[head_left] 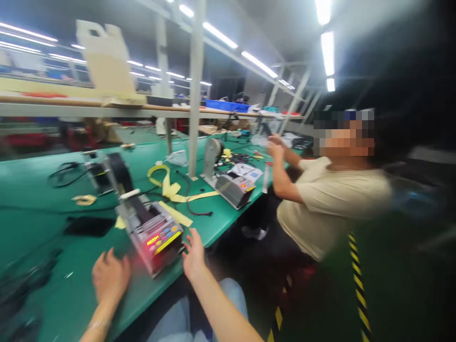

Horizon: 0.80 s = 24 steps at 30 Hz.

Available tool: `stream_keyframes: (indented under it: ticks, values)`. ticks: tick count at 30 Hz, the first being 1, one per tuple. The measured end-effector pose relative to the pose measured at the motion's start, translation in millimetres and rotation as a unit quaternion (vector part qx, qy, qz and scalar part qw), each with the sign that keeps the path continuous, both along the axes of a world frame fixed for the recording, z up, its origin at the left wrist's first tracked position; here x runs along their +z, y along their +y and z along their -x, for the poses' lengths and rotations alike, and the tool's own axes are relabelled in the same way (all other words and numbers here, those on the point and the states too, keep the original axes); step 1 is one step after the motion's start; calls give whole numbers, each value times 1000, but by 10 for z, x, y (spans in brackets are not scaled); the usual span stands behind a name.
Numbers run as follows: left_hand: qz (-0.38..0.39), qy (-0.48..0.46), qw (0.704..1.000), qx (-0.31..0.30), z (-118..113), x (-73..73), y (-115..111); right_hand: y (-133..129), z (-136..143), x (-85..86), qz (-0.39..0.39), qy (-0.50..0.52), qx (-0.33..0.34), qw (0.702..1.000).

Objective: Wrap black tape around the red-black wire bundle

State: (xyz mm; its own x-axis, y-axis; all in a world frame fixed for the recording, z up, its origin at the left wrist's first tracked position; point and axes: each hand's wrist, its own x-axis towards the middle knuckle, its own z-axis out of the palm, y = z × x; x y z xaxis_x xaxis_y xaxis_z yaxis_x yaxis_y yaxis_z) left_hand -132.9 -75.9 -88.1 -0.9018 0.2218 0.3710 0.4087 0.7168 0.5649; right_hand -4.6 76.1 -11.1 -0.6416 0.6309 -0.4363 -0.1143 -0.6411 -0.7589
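An automatic tape dispenser [162,242] with a lit yellow display and a reel of black tape [119,171] stands on the green table in front of me. My left hand [111,275] is on its left side, low over the tabletop, fingers apart and slightly blurred, holding nothing I can see. My right hand [194,256] is at the machine's right front corner with its fingers spread. Whether the right fingertips touch the casing I cannot tell. A strip of yellow tape [178,213] lies just behind the machine.
A co-worker [331,204] sits to my right, arms raised over the table. A second tape dispenser [235,190] stands before that person. Dark cables [28,280] lie at the left. A metal post [195,95] rises from the table [221,223], below a shelf with a blue bin [228,106].
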Motion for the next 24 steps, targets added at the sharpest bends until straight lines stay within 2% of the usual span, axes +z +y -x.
stream_keyframes:
  ticks: [4, 8, 15, 21, 24]
  values:
    - [96, 2, 993, 70, 19, -4, 63, -95, -217, -40, 141, 11, 101, 985]
    - [117, -3, 989, 88, 29, -27, 86, -140, -392, -19, 188, 24, 129, 973]
    - [131, 16, 988, 78, 32, -90, 63, -211, -793, -135, 156, -38, 107, 981]
    - [131, 13, 987, 89, 36, -111, 59, -147, -1075, -320, 118, -86, 92, 985]
    - [135, 9, 987, 82, 30, -106, 54, -106, -1287, -359, 83, -84, 97, 988]
